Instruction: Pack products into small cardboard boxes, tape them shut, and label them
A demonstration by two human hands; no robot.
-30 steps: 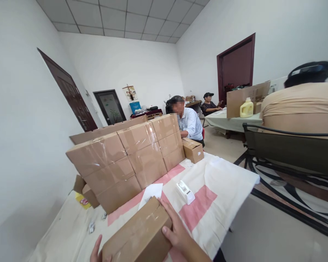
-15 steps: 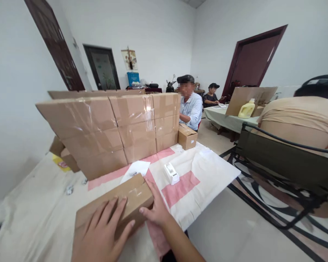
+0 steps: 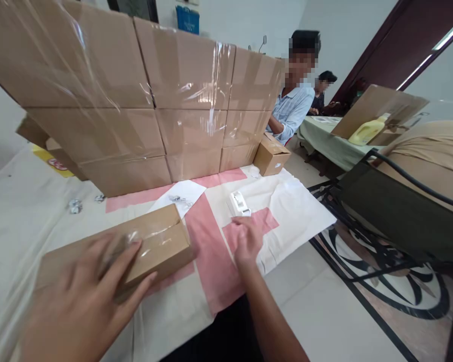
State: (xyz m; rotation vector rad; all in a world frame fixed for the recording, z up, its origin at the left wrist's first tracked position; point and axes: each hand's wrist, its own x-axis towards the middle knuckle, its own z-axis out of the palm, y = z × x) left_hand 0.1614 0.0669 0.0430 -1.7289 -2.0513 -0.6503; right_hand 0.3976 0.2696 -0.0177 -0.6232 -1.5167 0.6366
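A long brown cardboard box [image 3: 166,232] lies in front of me on the cloth. My left hand [image 3: 94,281] rests on its top and near side, fingers spread and slightly blurred. Clear tape glints on the box top near the fingertips. My right hand [image 3: 247,239] is off the box, its fingers drawn together at the near end of a white tape dispenser [image 3: 238,202]. Whatever those fingers pinch, if anything, is hidden. A white paper sheet [image 3: 183,196] with a dark printed picture lies behind the box.
A wall of stacked cardboard boxes [image 3: 189,105] spans the table's far side. One small carton [image 3: 272,155] stands at its right end. Crumpled scraps [image 3: 75,205] lie left on the pink and white cloth [image 3: 211,251]. Co-workers sit beyond, and a dark folding chair [image 3: 403,206] stands right.
My right hand has left the box and moved right to the tape dispenser. The box and my left hand now appear further left. The view has tipped downward.
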